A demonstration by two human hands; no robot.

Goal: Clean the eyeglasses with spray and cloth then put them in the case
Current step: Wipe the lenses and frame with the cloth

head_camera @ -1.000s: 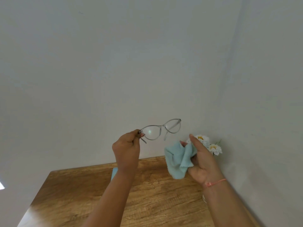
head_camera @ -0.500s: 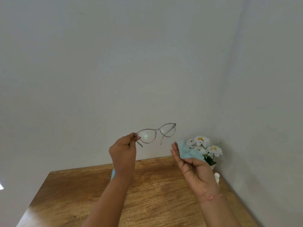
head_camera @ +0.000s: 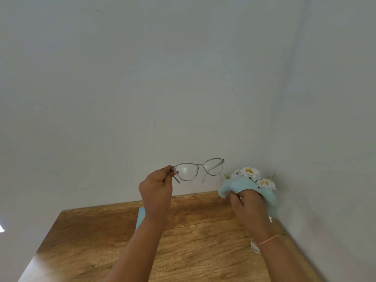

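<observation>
I can read no writing, label or number anywhere: none on the eyeglasses [head_camera: 200,165] pinched in my left hand [head_camera: 156,190], none on the cloth [head_camera: 234,185] gripped in my right hand [head_camera: 249,204].

Soft, even light, sharp focus; a green glint on the eyeglasses [head_camera: 185,170], sheen on the table [head_camera: 46,259].

A wooden table [head_camera: 193,231] is set into a wall corner. White flowers [head_camera: 249,173] are seen at its 2 o'clock corner, their base hidden. A pale blue item [head_camera: 141,215], half hidden, is laid toward 11 o'clock. A small whitish object [head_camera: 254,246], too hidden to be identified, is seen at 3 o'clock.
</observation>
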